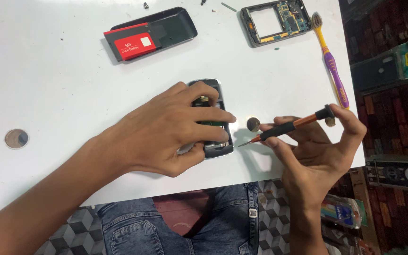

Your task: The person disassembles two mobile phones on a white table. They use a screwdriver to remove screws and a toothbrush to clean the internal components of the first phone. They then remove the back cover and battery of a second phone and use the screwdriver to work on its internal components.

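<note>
At frame centre, an opened phone body (212, 123) is clamped by the left hand (166, 130); a screwdriver (286, 126) is pinched in the right hand (317, 146). At upper left, a red battery (131, 43) is seated in a black back cover (166, 30) on the tabletop (62, 85).

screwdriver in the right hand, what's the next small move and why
Probably bring the black-and-orange screwdriver tip left and down onto the opened black phone body. The right hand holds the tool tilted with its tip just off the phone's lower right corner, apart from it, while the left hand presses the phone flat on the white table.
</note>
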